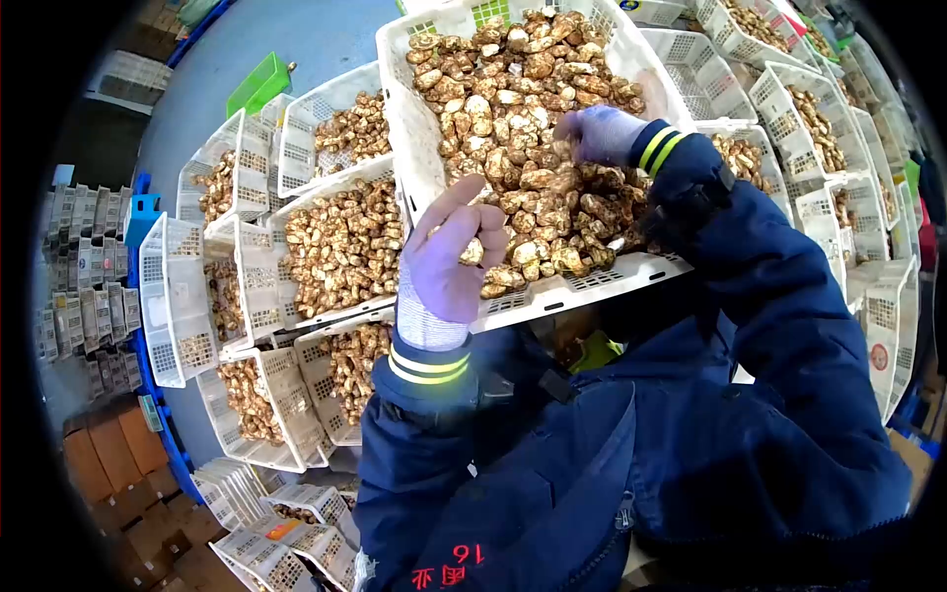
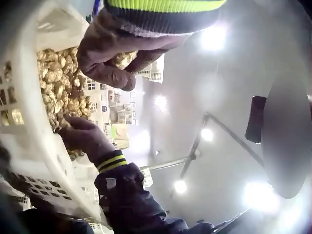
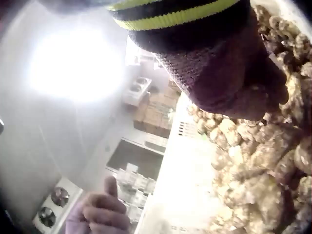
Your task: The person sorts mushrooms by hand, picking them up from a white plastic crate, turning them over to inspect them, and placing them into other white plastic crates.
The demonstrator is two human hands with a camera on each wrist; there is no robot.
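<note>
A large white crate (image 1: 419, 148) full of brown-and-white mushrooms (image 1: 538, 123) stands before the person. Over its near left corner, the gloved left hand (image 1: 444, 261) is raised with curled fingers; in the left wrist view this hand (image 2: 114, 56) grips a small mushroom (image 2: 125, 59). The gloved right hand (image 1: 607, 135) reaches down to the pile at the crate's right side. Its fingertips meet the mushrooms in the left wrist view, and the right wrist view shows the hand (image 3: 234, 83) bent close above them. Whether it grips one is hidden.
More white crates of mushrooms stand at the left (image 1: 340, 247) and right (image 1: 814, 128). A green basket (image 1: 259, 84) lies on the blue-grey floor (image 1: 212, 79) at the upper left. Cardboard boxes (image 1: 113, 444) are stacked at the lower left.
</note>
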